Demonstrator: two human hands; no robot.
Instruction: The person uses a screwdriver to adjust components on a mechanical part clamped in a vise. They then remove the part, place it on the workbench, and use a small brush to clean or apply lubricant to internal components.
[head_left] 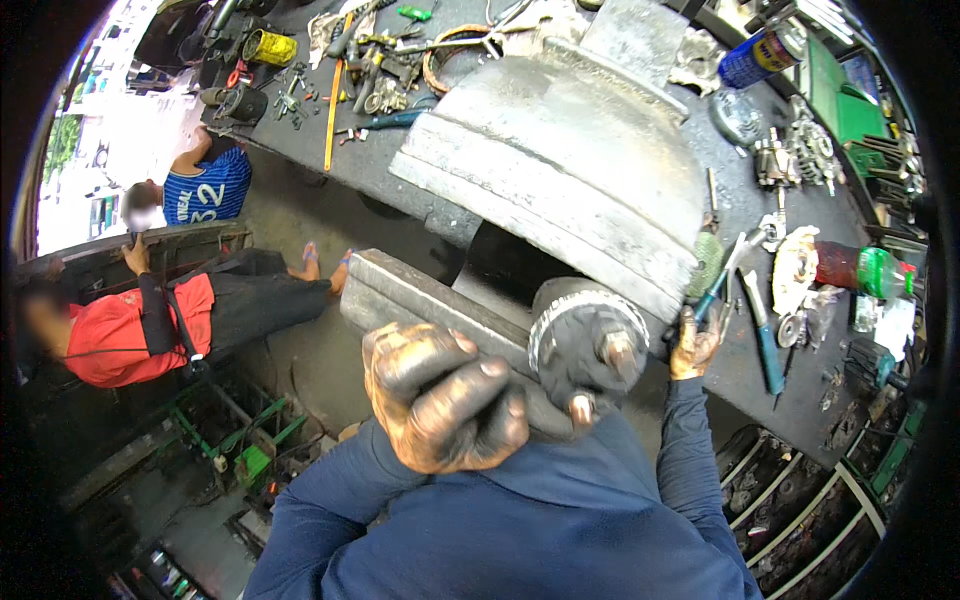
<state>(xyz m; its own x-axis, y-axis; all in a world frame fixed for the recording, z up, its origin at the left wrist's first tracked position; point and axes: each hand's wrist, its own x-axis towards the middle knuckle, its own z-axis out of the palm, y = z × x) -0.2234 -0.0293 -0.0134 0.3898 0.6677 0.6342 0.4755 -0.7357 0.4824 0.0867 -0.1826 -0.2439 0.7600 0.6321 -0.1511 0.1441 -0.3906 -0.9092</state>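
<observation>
My left hand [455, 400], blackened with grime, has its fingers curled against a dark cylindrical metal part [570, 345] with a stud in its face. A long grey metal bar [430, 300] lies behind the hand and part. A large grey cast-metal piece [555, 150] sits on the dark workbench [330, 200] above them. My right hand [697, 348] is at the bench edge on the right, fingers curled among teal-handled tools [715, 290]; what exactly it grips I cannot make out. Another teal-handled tool [765, 350] lies just beside it.
Two people are at left, one in red [135, 335], one in blue [200, 190]. Loose parts, a yellow can [268, 48], a spray can [762, 55] and bottles [875, 275] crowd the bench. A green metal frame [250, 460] and a slatted rack [800, 500] are low on either side.
</observation>
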